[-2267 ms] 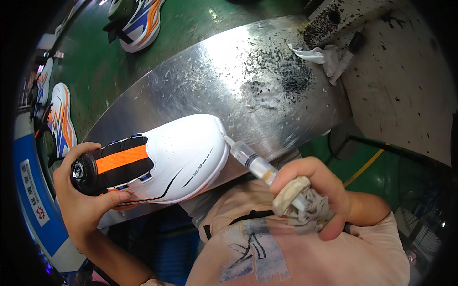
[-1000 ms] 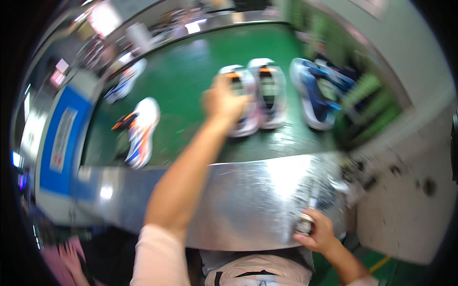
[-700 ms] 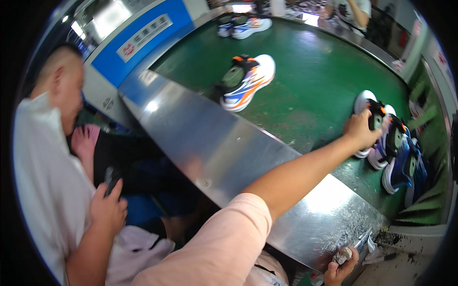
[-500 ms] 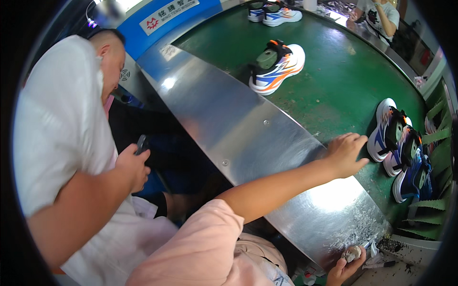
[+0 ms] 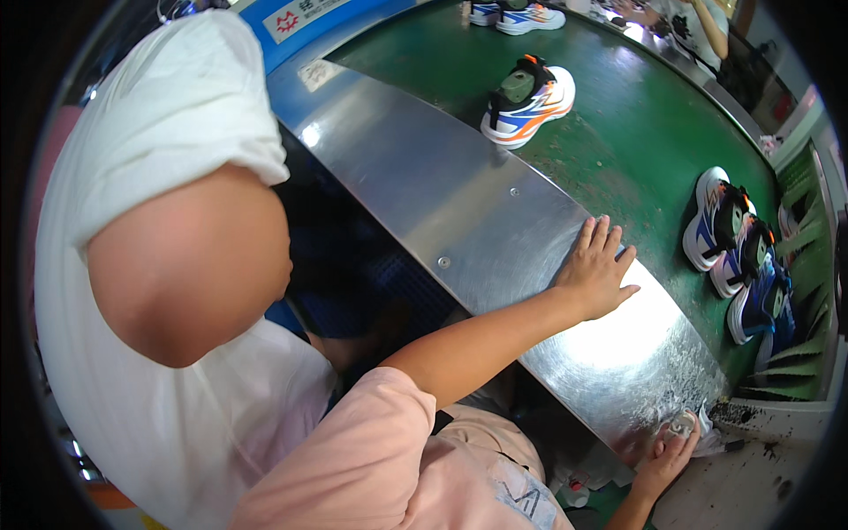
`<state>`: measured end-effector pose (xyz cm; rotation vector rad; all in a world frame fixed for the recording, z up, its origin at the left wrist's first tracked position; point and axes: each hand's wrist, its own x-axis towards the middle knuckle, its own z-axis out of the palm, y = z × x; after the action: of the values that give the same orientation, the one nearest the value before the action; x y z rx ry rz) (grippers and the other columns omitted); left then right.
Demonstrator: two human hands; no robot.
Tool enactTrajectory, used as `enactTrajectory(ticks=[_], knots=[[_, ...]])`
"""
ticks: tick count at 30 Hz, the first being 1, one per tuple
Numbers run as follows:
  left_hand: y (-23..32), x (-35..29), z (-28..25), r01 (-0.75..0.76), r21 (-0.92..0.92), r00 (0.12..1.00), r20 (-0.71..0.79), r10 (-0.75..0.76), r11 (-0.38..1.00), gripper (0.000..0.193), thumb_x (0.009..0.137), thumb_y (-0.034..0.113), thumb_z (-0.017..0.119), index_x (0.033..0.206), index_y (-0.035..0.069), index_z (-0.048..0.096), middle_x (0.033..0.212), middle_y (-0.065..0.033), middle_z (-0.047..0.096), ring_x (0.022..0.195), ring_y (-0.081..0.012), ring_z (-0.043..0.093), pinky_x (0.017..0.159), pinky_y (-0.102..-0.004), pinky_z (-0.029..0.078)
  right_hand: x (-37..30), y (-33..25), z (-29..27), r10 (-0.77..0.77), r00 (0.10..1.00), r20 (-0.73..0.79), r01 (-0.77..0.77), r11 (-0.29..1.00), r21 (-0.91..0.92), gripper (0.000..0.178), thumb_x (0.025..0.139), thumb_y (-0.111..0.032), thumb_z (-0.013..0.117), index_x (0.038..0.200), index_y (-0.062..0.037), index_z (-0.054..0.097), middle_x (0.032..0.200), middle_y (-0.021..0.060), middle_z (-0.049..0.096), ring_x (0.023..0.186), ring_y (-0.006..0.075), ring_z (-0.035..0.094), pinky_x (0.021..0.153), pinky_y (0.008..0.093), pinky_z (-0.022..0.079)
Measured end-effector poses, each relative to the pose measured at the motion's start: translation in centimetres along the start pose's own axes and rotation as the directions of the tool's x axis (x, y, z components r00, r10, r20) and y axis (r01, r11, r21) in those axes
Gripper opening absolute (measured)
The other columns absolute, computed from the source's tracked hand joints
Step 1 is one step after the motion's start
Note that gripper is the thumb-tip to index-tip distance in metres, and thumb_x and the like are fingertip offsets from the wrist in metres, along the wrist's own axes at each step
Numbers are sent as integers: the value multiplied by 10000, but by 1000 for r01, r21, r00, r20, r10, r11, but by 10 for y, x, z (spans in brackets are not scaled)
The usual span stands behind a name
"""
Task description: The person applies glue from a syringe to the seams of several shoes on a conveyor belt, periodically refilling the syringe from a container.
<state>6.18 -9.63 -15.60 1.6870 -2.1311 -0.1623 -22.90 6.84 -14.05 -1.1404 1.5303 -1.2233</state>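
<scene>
My left hand (image 5: pixel 598 269) lies spread and flat on the steel ledge (image 5: pixel 481 212) beside the green conveyor belt (image 5: pixel 636 177), with nothing in it. Low at the right, my right hand (image 5: pixel 670 459) is closed around a small whitish lump (image 5: pixel 681 427), held at the ledge's end where pale crumbs are scattered. What the lump is made of, I cannot tell. Ahead of my left hand, one white, blue and orange sneaker (image 5: pixel 530 104) sits on the belt. To its right stands a group with a white sneaker (image 5: pixel 704 221) and a dark blue sneaker (image 5: pixel 751 305).
A co-worker in a white shirt (image 5: pixel 177 97) stands close on my left, an elbow filling much of that side. More sneakers (image 5: pixel 528 19) stand at the far end. Green strip flaps (image 5: pixel 795 349) hang at the right. Another person (image 5: pixel 702 35) sits across the belt.
My left hand has drawn back from beside the sneakers onto the steel ledge. My right hand has shifted with the lump. The co-worker's arm has swung up, and the dark handheld object is out of sight.
</scene>
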Motion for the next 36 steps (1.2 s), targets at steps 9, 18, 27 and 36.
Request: enactTrajectory(ticks=[9,18,27,36], knots=[[-2,-2,-7,-29,1,1000,5,29,1000,604,904,471,494,1325,38,478,1406,-278,364,1370,-458,219,1133,-547,106,-20,30,8,-151,975,-164,126,980,-154,617,865,-447,550,1297,-25,422,997,57,528,805,142,492,686,258,426],[2,7,-12,-82,-5,996,34,82,997,595,898,435,514,1331,29,475,1374,-326,360,1327,-519,240,1103,-600,117,-18,21,17,-430,901,-52,410,885,-220,717,880,-425,641,1290,79,338,987,173,553,735,210,531,610,303,483],[-2,2,-9,-49,-9,999,19,49,999,578,904,442,492,1320,41,490,1374,-297,379,1329,-494,257,1108,-594,107,-8,9,25,-387,920,-53,360,893,-272,677,867,-441,641,1266,42,384,1012,151,520,770,216,510,649,320,484],[0,-1,-10,-23,-15,999,49,24,1000,600,917,462,437,1346,45,470,1388,-276,380,1356,-473,224,1126,-580,52,-7,2,19,-281,957,-76,257,938,-233,597,897,-340,602,1301,57,416,962,164,577,690,217,550,557,318,491]])
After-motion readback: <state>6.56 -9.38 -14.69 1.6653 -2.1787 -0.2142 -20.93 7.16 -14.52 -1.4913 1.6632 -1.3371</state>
